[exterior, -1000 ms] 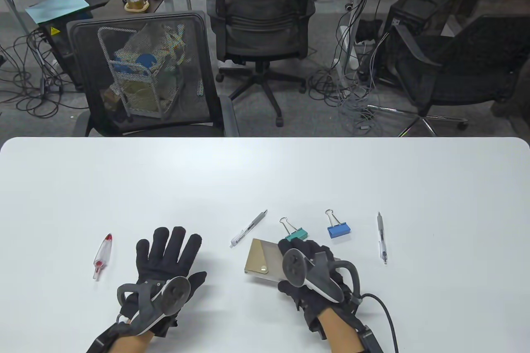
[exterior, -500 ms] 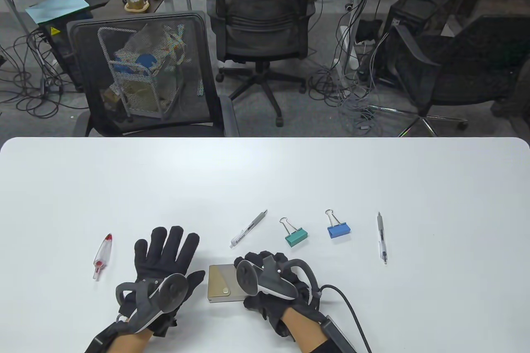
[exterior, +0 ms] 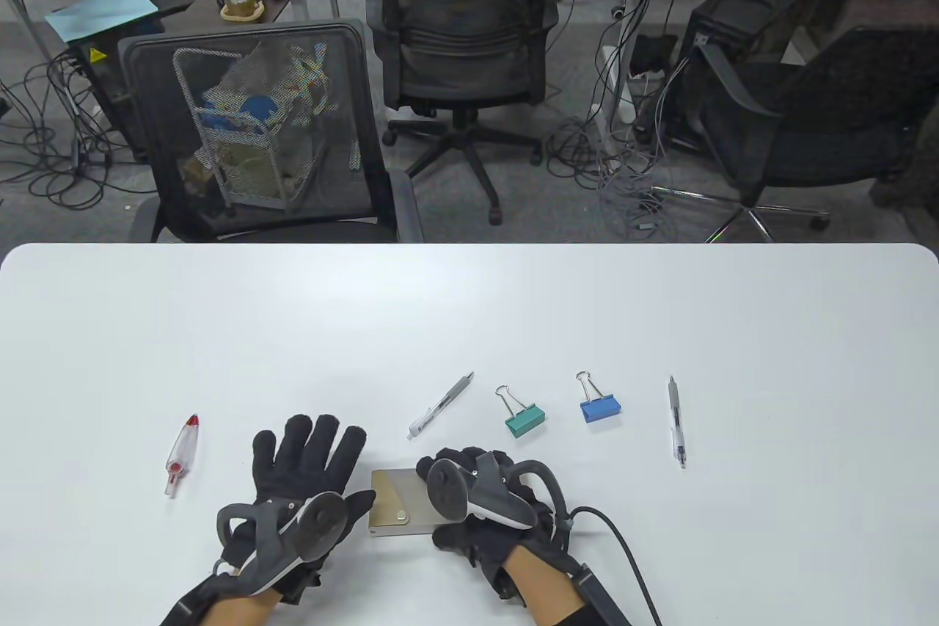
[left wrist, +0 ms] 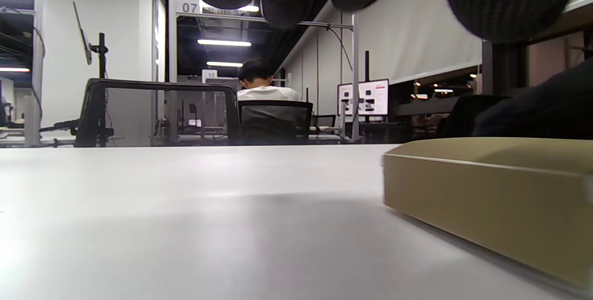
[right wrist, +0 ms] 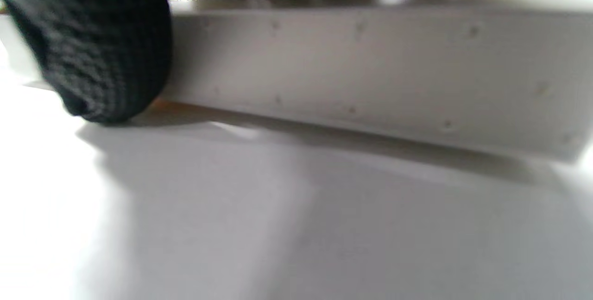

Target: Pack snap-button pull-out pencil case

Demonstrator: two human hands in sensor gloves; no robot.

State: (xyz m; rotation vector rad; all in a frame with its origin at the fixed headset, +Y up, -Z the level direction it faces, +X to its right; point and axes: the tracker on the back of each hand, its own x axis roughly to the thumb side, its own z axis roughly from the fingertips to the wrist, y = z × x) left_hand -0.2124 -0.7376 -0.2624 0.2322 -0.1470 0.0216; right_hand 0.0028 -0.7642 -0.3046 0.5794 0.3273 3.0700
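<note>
**Case under your right hand, left hand just beside its snap end**

Your right hand (exterior: 484,501) lies over the right part of the pencil case (exterior: 396,501), fingers curled down on it; the right wrist view shows a fingertip (right wrist: 99,54) touching the case's side wall where it meets the desk (exterior: 469,318). Your left hand (exterior: 308,479) rests flat with fingers spread and nothing in it, just left of the case, its thumb close to or touching the case's left end, I cannot tell which. The case sits near the desk's front edge, long axis running left to right, the snap button (exterior: 401,515) on the exposed left part, so the left hand is nearer the snap. Beyond lie a white pen (exterior: 440,406), a green clip (exterior: 524,420), a blue clip (exterior: 600,407), a second pen (exterior: 676,420), and towards the left edge a clear red-tipped piece (exterior: 182,453). The white pen bears print too small to read; no brand shows on the case
</note>
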